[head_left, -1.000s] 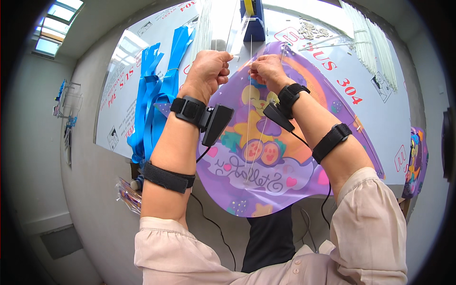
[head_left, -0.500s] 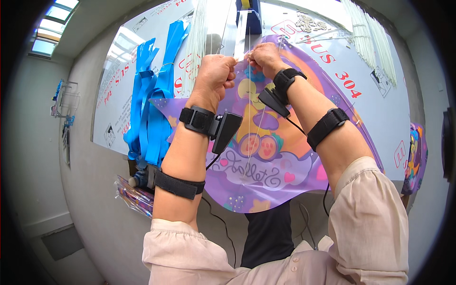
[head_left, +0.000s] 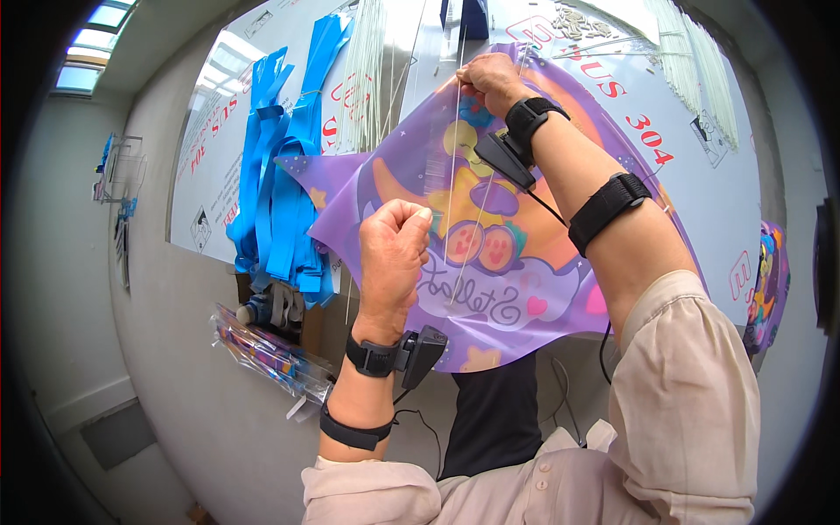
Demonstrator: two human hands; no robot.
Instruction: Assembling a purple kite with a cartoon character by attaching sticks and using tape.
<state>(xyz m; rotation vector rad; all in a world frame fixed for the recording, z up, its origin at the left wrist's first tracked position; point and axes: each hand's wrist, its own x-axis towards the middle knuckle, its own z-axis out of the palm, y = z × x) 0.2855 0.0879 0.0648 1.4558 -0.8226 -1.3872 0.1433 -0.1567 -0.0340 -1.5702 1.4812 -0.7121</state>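
A purple kite sheet [head_left: 490,319] with a cartoon print hangs over the near edge of the worktable. My right hand [head_left: 492,83] is closed in a pinch at its upper edge, where a thin white rod [head_left: 452,184] runs down across the sheet. A second thin rod [head_left: 475,229] slants beside it. My left hand [head_left: 394,262] is a closed fist over the left part of the sheet, thumb on top. Whatever its fingers hold, if anything, is hidden. Both my wrists carry black straps with small black devices.
Bundles of blue strips [head_left: 284,175] lie left on the worktable [head_left: 203,153]. Bunches of pale rods [head_left: 363,74] [head_left: 696,79] flank the kite. Small metal-coloured pieces [head_left: 582,22] lie at the far right. A clear-wrapped pack [head_left: 267,350] sits below the left edge.
My left hand has moved from the kite's upper edge down toward me. My right hand stays near the top, slightly higher. The sheet's left side has lifted and creased.
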